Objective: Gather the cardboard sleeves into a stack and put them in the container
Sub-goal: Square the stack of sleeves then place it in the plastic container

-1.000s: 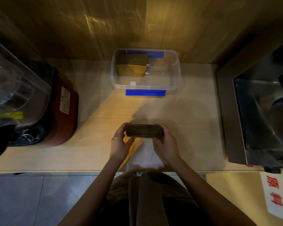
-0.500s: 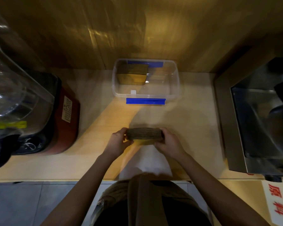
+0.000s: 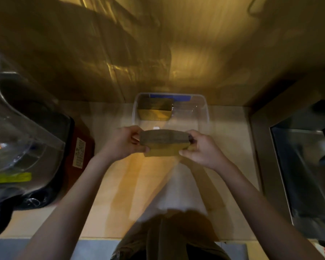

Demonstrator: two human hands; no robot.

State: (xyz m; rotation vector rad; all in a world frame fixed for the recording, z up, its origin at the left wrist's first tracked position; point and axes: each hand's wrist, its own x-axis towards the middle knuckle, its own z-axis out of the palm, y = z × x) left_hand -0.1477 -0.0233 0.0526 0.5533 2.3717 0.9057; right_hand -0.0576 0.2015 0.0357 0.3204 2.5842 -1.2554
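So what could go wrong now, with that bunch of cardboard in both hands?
1. The stack of sleeves is held only at its ends, by the left hand and right hand; loose sleeves might slip out of the middle.
2. The container already holds sleeves on its left side, so the new stack may catch on them unless it goes to the right.
3. The stack could bump the near rim and nudge the container back.

Dim, amber-tinted light – glare streaks on the wall [image 3: 120, 68], motion blur throughout, wide-angle bending at edges.
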